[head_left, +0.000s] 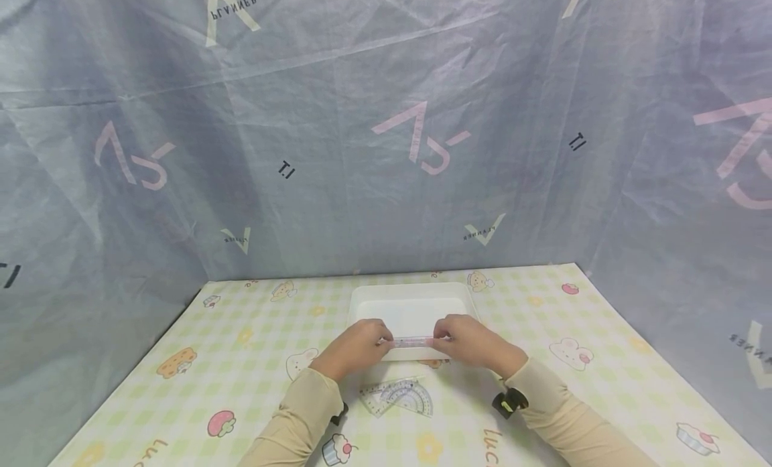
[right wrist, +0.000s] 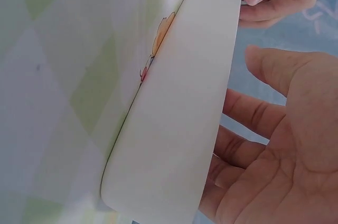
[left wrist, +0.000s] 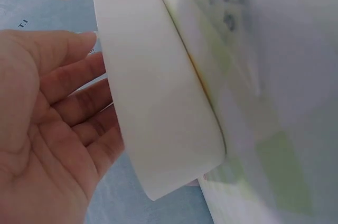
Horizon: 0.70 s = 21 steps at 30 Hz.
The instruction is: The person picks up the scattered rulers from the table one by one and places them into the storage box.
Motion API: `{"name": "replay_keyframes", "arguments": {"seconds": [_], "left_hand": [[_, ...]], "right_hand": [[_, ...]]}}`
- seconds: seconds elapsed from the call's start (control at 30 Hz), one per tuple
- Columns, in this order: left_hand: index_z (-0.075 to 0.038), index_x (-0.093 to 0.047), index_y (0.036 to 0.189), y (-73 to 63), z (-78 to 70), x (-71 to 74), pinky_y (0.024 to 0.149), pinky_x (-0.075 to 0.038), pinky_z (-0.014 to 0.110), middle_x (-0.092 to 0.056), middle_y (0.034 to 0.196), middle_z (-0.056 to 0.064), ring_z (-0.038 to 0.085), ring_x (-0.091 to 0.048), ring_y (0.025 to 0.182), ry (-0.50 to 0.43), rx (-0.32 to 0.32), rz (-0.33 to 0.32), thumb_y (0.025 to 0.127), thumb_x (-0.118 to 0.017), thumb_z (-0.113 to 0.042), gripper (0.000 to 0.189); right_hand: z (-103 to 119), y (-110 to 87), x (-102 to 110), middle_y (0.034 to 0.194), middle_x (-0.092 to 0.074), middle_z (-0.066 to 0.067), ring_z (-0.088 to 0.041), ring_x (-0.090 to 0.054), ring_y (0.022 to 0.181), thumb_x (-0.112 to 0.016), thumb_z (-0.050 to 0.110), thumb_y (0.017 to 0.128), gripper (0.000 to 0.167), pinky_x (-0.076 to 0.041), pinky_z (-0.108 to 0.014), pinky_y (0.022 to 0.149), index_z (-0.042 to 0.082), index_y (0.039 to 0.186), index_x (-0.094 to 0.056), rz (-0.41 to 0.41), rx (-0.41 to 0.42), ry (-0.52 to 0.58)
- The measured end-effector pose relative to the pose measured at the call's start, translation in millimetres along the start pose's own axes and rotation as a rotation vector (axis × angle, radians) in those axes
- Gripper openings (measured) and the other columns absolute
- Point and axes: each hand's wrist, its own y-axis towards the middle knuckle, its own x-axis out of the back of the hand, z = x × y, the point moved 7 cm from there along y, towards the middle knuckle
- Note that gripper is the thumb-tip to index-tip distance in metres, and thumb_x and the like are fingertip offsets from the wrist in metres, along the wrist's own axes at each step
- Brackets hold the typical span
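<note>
A clear ruler (head_left: 411, 342) lies crosswise at the near side of a white tray (head_left: 416, 355), between my two hands. My left hand (head_left: 360, 345) pinches the ruler's left end between thumb and fingers. At its right end is my right hand (head_left: 469, 341); in the right wrist view its thumb (right wrist: 264, 63) stands apart from the relaxed fingers, whose tips go behind the tray wall (right wrist: 174, 108). That wall hides most of the ruler from both wrist views.
In front of the tray, a clear set square (head_left: 372, 401) and a clear protractor (head_left: 415, 397) overlap on the checked tablecloth (head_left: 253, 386). A grey printed curtain (head_left: 338, 206) hangs behind the table and at its sides.
</note>
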Motion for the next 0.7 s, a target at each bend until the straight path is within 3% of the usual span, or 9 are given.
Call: {"name": "replay_keyframes", "arguments": {"seconds": [0.53, 0.7], "left_hand": [[-0.006, -0.075, 0.106, -2.5, -0.4, 10.8, 0.094, -0.052, 0.039, -0.071, 0.107, 0.005, 0.022, -0.065, 0.105, 0.024, -0.025, -0.023, 0.097, -0.063, -0.021, 0.022], [-0.008, -0.075, 0.108, -3.3, -1.6, 20.3, 0.096, -0.051, 0.04, -0.07, 0.111, 0.004, 0.022, -0.064, 0.109, 0.045, -0.031, -0.039, 0.096, -0.065, -0.025, 0.024]], "right_hand": [[3, -0.9, 9, 0.078, -0.061, 0.01, -0.009, -0.053, 0.073, -0.067, 0.026, 0.095, 0.015, -0.047, -0.031, 0.07, 0.016, 0.083, -0.07, -0.014, 0.025, -0.027], [6, -1.4, 17, 0.085, -0.065, 0.006, -0.015, -0.061, 0.082, -0.068, 0.026, 0.094, 0.013, -0.05, -0.036, 0.077, 0.014, 0.09, -0.07, -0.042, 0.037, -0.046]]}}
